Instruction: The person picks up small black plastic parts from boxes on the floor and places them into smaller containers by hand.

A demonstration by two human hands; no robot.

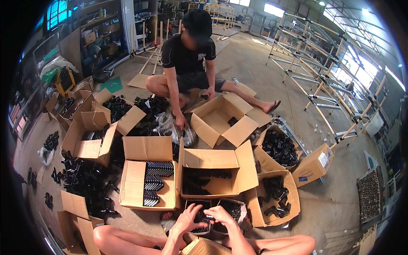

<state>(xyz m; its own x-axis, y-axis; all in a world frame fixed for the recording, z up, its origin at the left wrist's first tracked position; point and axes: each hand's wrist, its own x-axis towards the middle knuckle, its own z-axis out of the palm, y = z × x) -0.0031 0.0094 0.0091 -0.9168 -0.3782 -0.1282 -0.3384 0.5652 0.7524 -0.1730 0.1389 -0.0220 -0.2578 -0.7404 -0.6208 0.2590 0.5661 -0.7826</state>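
At the front, my left hand (187,220) and my right hand (222,214) are close together over two small containers. My right fingers are pinched on a small dark piece with a shiny edge (208,217). The fingers and thumb of my left hand curl around a dark spot beside it; what they hold does not stand out from the dark container behind. The right small container (233,209) holds small black parts. Just beyond, an open cardboard box (214,159) has black parts inside. Left of it, another carton (132,183) holds black angled pipe joints in neat rows.
Opposite me sits a person (191,55) in black, one hand down at plastic bags (168,125), beside an open carton (212,119). Loose black joints (83,178) lie heaped at left. Cartons of joints (274,214) stand at right. Pipe racks (316,72) rise far right.
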